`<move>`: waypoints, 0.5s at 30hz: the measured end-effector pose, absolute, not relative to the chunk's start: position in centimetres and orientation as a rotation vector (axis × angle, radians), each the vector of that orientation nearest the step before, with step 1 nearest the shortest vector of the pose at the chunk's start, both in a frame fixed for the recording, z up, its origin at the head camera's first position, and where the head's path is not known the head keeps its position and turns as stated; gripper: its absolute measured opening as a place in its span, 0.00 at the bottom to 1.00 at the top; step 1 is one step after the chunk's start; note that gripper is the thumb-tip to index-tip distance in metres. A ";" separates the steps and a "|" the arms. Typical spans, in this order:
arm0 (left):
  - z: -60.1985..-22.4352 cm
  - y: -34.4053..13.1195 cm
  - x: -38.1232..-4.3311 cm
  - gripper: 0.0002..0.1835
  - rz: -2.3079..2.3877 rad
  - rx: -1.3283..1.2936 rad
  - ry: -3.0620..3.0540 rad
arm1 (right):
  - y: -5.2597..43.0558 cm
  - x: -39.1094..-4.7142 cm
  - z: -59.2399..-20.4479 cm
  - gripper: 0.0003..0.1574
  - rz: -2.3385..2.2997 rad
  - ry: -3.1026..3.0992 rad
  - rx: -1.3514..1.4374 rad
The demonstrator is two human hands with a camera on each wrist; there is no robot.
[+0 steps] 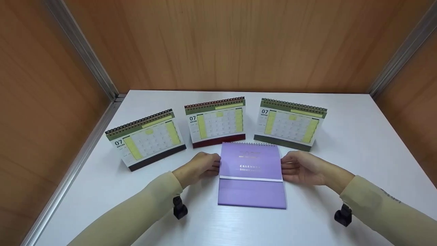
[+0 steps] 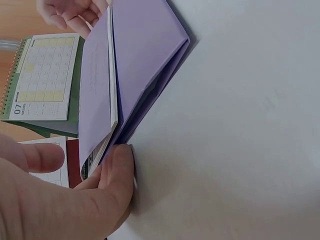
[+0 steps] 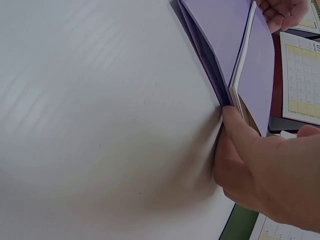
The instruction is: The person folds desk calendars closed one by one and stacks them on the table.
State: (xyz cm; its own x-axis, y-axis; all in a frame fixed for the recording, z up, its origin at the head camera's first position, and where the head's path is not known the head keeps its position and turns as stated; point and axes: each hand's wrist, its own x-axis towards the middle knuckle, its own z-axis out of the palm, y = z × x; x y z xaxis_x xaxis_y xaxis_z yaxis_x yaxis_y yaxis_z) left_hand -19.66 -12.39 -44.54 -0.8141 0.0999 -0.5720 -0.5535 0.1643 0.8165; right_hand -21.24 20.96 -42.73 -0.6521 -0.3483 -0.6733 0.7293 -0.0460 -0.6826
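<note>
Fingers of the left hand (image 1: 200, 167) were loosely bent and touched the left edge of a purple calendar (image 1: 251, 173), the thumb (image 2: 47, 157) standing apart from it; those of the right hand (image 1: 304, 168) met the opposite edge, half curled as well. Between the two sets of fingers, the calendar was on the white tabletop (image 1: 198, 232) or just above it, I couldn't tell which. Gold lettering (image 1: 250, 166) marked its cover, white page edges (image 1: 251, 178) crossed its middle, and a plain purple panel (image 1: 252, 193) stretched nearer the person than the fingers. Its spiral binding (image 1: 251, 144) ran a little beyond the fingertips. Farther out stood three desk calendars showing 07: a black-based one (image 1: 146, 140) beyond the left fingers, a red-based one (image 1: 220, 123) past the gap between the hands, somewhat leftward, and a green-based one (image 1: 290, 124) just beyond the right fingers. Pale sleeves (image 1: 146, 201) covered the arms behind both hands.
</note>
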 end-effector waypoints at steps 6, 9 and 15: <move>-44.5 -12.5 -19.6 0.23 1.712 -0.458 1.920 | 20.1 -21.2 -42.6 0.22 -1.774 1.490 0.482; -44.5 -12.5 -19.6 0.22 1.726 -0.453 1.906 | 20.1 -21.2 -42.6 0.21 -1.768 1.499 0.494; -44.8 -12.5 -19.4 0.21 1.732 -0.448 1.930 | 19.9 -21.2 -42.6 0.26 -1.764 1.501 0.495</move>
